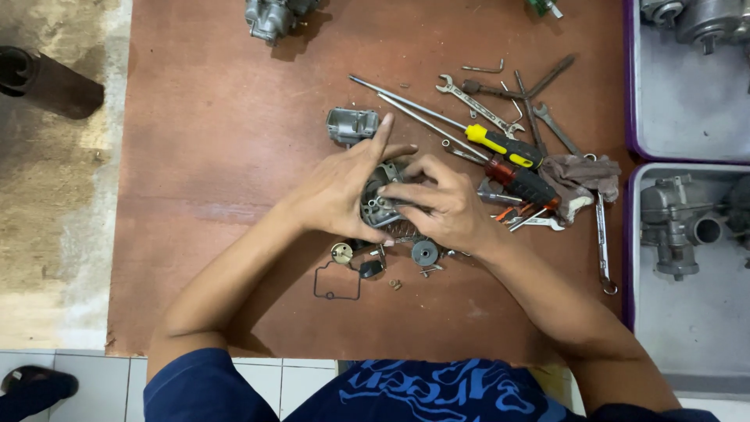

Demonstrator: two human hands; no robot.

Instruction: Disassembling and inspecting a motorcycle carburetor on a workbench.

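Note:
Both my hands close around a grey metal carburetor body (380,205) above the middle of a brown board (219,156). My left hand (340,187) cups it from the left, index finger stretched upward. My right hand (441,205) grips it from the right, fingers laid across its top. A spring shows just under the body. Below my hands lie a black rubber gasket (337,281), a small brass-coloured round part (341,252), a dark round cap (424,252) and a few screws. A grey metal float bowl (350,125) rests just above my left hand.
Right of my hands lie a yellow-handled screwdriver (500,144), a red-handled screwdriver (519,182), several wrenches (476,101) and a rag (582,173). Another carburetor (269,17) sits at the top edge. Two grey trays (687,117) at the right hold metal parts.

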